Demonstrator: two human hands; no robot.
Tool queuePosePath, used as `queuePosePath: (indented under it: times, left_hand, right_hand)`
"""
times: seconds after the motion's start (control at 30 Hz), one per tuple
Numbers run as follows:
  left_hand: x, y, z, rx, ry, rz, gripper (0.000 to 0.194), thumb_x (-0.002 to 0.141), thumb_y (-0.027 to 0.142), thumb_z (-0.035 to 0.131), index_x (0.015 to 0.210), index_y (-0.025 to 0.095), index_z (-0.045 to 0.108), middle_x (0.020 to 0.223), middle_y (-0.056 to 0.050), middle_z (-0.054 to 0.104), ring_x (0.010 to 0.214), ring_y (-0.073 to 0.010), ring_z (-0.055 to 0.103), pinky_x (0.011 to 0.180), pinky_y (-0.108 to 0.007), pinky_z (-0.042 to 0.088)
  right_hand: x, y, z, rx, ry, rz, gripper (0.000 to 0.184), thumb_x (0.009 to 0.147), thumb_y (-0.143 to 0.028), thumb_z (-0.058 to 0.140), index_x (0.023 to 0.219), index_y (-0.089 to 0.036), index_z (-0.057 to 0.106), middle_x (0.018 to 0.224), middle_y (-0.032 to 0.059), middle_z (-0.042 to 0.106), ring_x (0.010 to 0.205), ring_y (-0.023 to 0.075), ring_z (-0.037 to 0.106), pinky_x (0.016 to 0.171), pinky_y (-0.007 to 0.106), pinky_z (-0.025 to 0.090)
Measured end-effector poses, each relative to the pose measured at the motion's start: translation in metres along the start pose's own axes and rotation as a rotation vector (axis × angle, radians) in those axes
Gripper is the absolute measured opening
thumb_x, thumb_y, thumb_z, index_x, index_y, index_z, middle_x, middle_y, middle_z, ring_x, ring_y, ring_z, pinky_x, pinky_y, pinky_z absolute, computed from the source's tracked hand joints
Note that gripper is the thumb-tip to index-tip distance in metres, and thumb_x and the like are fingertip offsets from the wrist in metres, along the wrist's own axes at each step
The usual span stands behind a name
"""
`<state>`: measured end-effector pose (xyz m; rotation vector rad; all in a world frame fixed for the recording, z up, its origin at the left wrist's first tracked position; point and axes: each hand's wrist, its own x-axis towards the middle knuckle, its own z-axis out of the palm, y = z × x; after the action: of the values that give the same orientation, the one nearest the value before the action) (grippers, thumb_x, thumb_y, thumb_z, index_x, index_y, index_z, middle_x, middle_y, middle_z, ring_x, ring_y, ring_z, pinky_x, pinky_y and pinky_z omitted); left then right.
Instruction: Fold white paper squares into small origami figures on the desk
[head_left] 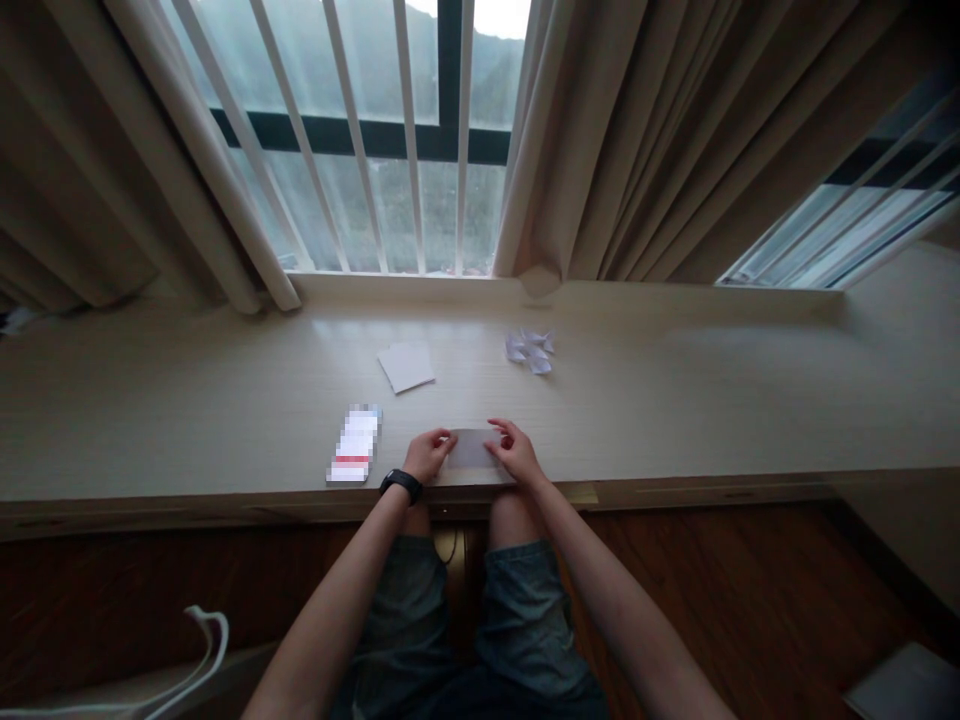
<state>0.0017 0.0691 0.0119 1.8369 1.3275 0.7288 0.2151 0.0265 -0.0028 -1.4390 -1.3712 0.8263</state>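
A small folded sheet of pale paper (472, 448) lies on the light wooden desk (675, 400) near its front edge. My left hand (427, 454), with a black watch on the wrist, has its fingers curled onto the paper's left end. Pinching the paper's right end is my right hand (514, 450), fingers bent and pressed together. Both hands rest on the desk surface.
A phone (354, 444) lies left of my left hand. A small stack of white paper squares (406, 365) sits further back, and several folded paper pieces (530, 350) lie back right. Curtains and a barred window (375, 150) rise behind the desk. A white bag handle (202, 640) is at lower left.
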Motion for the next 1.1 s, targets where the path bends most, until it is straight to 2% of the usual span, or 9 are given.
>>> queuePosePath:
  times: [0.13,0.23,0.43,0.6,0.67,0.77,0.83,0.97,1.1]
  left_hand:
    - [0.000,-0.002,0.000,-0.021,-0.004,0.021,0.035,0.079,0.047,0.059,0.093,0.017,0.071,0.079,-0.006,0.071,0.071,-0.0171,0.063,0.065,-0.025,0.047]
    - [-0.002,0.003,-0.001,-0.087,-0.009,-0.002,0.041,0.077,0.046,0.062,0.106,0.017,0.070,0.072,-0.004,0.070,0.064,-0.0157,0.062,0.060,-0.024,0.045]
    - [-0.004,0.003,-0.001,-0.176,-0.008,-0.074,0.042,0.075,0.045,0.064,0.103,0.014,0.072,0.059,-0.003,0.065,0.047,-0.0119,0.051,0.047,-0.022,0.038]
    - [-0.002,-0.002,0.000,-0.247,-0.034,-0.083,0.042,0.073,0.044,0.065,0.102,0.014,0.072,0.059,-0.002,0.064,0.044,-0.0092,0.046,0.044,-0.020,0.035]
    - [-0.002,-0.002,0.001,-0.304,-0.020,-0.102,0.045,0.072,0.045,0.066,0.104,0.013,0.071,0.061,-0.003,0.065,0.043,-0.0084,0.045,0.043,-0.020,0.035]
    - [-0.001,-0.003,0.003,-0.372,0.097,-0.173,0.049,0.072,0.047,0.066,0.106,0.012,0.069,0.065,-0.003,0.065,0.041,-0.0078,0.044,0.041,-0.020,0.034]
    - [-0.001,-0.005,0.005,-0.371,0.171,-0.210,0.048,0.073,0.046,0.064,0.107,0.012,0.068,0.066,-0.003,0.066,0.041,-0.0079,0.046,0.041,-0.020,0.036]
    - [-0.002,-0.006,0.006,-0.268,0.193,-0.230,0.040,0.077,0.042,0.062,0.106,0.015,0.068,0.069,-0.003,0.067,0.045,-0.0093,0.051,0.047,-0.022,0.042]
    - [-0.001,-0.002,0.004,-0.096,0.158,-0.224,0.032,0.078,0.034,0.061,0.104,0.017,0.068,0.074,-0.004,0.069,0.056,-0.0126,0.059,0.056,-0.023,0.046]
  right_hand:
    - [0.005,-0.001,0.001,0.013,-0.054,0.016,0.027,0.075,-0.037,0.062,0.092,-0.018,0.072,0.073,0.0025,0.067,0.060,0.0136,0.052,0.056,0.024,0.042]
    - [0.006,0.002,0.004,0.078,-0.036,0.041,0.027,0.073,-0.036,0.064,0.091,-0.018,0.073,0.078,0.0043,0.070,0.063,0.0154,0.057,0.059,0.026,0.045]
    - [0.004,0.006,0.003,0.054,-0.029,0.059,0.027,0.073,-0.035,0.065,0.092,-0.018,0.073,0.084,0.0059,0.072,0.071,0.0181,0.063,0.066,0.029,0.049]
    - [0.009,-0.003,-0.003,-0.093,-0.152,0.030,0.030,0.072,-0.033,0.065,0.098,-0.019,0.071,0.077,0.0025,0.069,0.065,0.0154,0.058,0.063,0.027,0.047]
    - [0.011,-0.008,-0.002,-0.109,-0.168,0.022,0.041,0.069,-0.031,0.068,0.109,-0.020,0.067,0.082,0.0019,0.068,0.067,0.0153,0.057,0.063,0.027,0.047]
    - [0.010,-0.012,0.003,-0.132,-0.134,0.050,0.068,0.066,-0.030,0.072,0.131,-0.022,0.051,0.083,0.0006,0.066,0.066,0.0152,0.057,0.063,0.027,0.047]
    - [0.008,-0.014,0.007,-0.200,-0.120,0.076,0.075,0.066,-0.030,0.073,0.136,-0.023,0.044,0.079,-0.0010,0.065,0.064,0.0150,0.056,0.063,0.026,0.046]
    - [0.005,-0.018,0.011,-0.429,-0.110,0.074,0.070,0.070,-0.028,0.071,0.135,-0.027,0.044,0.078,-0.0011,0.065,0.068,0.0167,0.059,0.065,0.026,0.044]
    - [0.002,-0.024,0.012,-0.619,-0.103,0.047,0.063,0.076,-0.026,0.065,0.135,-0.027,0.043,0.091,0.0038,0.068,0.078,0.0200,0.062,0.070,0.027,0.044]
